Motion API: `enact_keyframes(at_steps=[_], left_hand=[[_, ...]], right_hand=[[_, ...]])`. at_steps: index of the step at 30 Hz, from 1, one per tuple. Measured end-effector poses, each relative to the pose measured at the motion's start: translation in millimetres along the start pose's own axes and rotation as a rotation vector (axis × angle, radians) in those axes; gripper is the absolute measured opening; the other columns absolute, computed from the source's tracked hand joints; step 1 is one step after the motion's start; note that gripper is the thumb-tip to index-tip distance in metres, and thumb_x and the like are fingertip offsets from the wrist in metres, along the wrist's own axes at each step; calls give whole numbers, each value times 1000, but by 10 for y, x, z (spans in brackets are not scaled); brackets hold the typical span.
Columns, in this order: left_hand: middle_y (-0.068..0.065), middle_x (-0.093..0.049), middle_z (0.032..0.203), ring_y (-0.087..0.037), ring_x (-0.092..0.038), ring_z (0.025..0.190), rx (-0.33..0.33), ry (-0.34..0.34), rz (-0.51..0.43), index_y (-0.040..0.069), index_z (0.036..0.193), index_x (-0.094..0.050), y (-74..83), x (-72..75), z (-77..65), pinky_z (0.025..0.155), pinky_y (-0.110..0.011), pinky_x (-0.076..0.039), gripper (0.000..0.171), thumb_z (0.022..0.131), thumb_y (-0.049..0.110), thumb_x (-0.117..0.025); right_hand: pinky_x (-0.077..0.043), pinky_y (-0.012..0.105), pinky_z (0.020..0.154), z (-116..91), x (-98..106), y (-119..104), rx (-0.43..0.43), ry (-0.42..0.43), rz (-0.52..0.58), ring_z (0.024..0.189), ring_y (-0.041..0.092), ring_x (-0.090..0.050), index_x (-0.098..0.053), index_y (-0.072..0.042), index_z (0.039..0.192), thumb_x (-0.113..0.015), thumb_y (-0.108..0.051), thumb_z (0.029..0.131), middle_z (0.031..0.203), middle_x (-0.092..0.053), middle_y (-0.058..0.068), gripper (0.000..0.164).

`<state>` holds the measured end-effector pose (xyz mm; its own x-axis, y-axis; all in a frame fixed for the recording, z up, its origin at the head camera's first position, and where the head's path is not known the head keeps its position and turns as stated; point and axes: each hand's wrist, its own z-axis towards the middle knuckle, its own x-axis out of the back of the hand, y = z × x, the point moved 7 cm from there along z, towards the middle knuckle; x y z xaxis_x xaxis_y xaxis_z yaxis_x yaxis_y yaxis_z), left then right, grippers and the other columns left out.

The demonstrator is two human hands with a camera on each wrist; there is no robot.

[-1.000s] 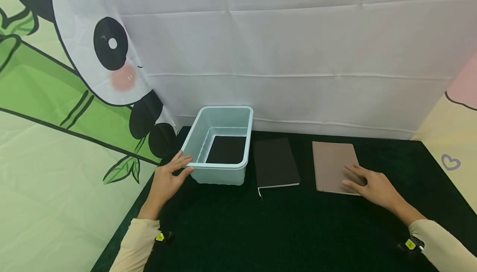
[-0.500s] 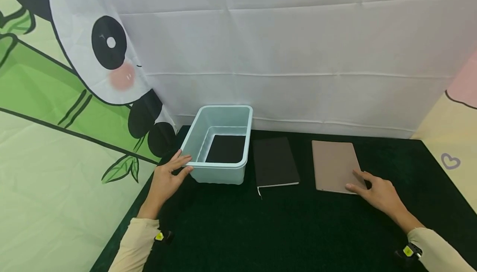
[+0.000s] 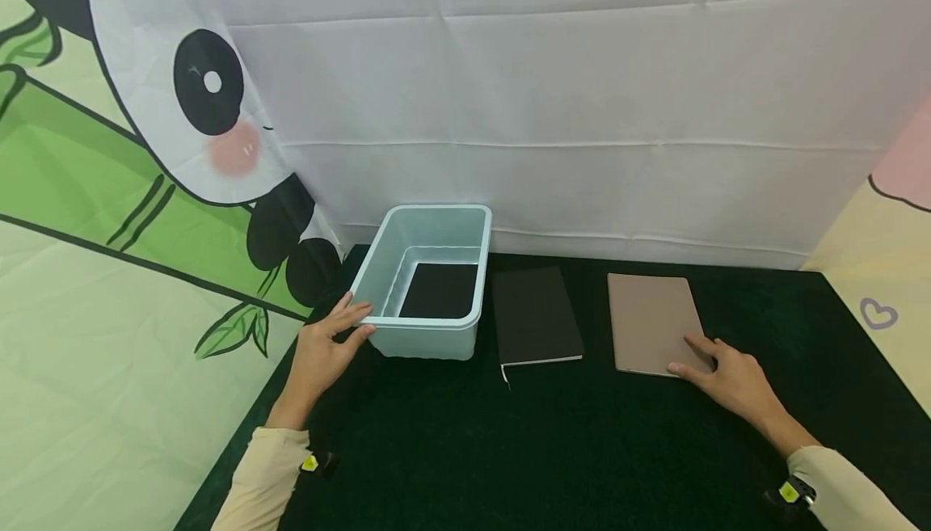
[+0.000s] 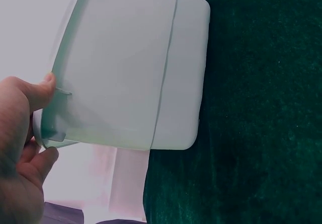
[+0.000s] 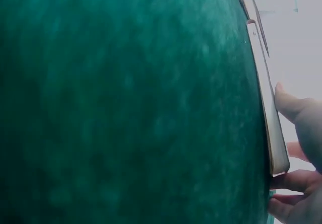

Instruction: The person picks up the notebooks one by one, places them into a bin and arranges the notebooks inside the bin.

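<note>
A pale blue plastic bin point(image 3: 422, 341) stands at the left of the dark green cloth. My left hand point(image 3: 322, 360) grips the rim at its near left corner; in the left wrist view the thumb point(image 4: 43, 90) lies against the outer wall. A notebook with a pinkish-beige cover point(image 3: 650, 321) lies flat on the right. On its near right corner is my right hand point(image 3: 730, 377), thumb over the cover near the front edge, other fingers along the right side. The right wrist view has this notebook point(image 5: 269, 108) edge-on, still down on the cloth.
Between bin and beige notebook lies a black notebook point(image 3: 538, 317) with a white ribbon at its near edge. Inside the bin a black flat rectangle point(image 3: 440, 290) covers part of the floor. Printed white fabric point(image 3: 567, 111) hangs right behind the table.
My right hand has drawn back from over the beige notebook to its near right corner. The left hand keeps its place on the bin. Both notebooks lie as before.
</note>
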<state>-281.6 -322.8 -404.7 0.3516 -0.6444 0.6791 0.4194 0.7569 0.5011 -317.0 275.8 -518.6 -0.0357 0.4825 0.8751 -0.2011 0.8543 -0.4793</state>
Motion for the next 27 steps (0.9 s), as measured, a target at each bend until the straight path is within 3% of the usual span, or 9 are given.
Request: enact_keyframes(at_steps=[8, 14, 21, 27], left_hand=[[-11, -70, 129, -35, -52, 137, -2, 4, -3, 5, 125, -73, 0, 37, 13, 97, -56, -52, 36, 91, 14, -79], [-11, -71, 128, -36, -53, 137, -7, 14, -7, 7, 125, -74, -6, 57, 20, 96, -56, -51, 36, 90, 13, -79], [-13, -72, 126, -39, -54, 135, -32, 38, -11, 3, 122, -74, 9, 67, -3, 95, -57, -51, 35, 88, 8, -80], [-13, -72, 126, -39, -54, 135, -38, 29, -2, 1, 122, -74, 17, 60, -19, 98, -57, -49, 37, 87, 8, -81]], right_hand=[[-42, 73, 96, -37, 42, -116, -47, 22, 59, 125, 62, -48, -51, 6, 144, -71, -47, 95, 141, -44, 45, 75], [-40, 73, 99, -18, 66, -162, -102, 19, 116, 127, 63, -43, -51, 7, 143, -76, -34, 92, 143, -42, 44, 70], [-37, 74, 101, 61, 120, -143, -177, -117, 235, 133, 63, -35, -49, 4, 147, -78, -38, 90, 151, -31, 44, 76], [-34, 75, 105, 137, 221, -116, -162, -231, 420, 138, 62, -28, -52, 7, 143, -80, -32, 90, 154, -27, 42, 72]])
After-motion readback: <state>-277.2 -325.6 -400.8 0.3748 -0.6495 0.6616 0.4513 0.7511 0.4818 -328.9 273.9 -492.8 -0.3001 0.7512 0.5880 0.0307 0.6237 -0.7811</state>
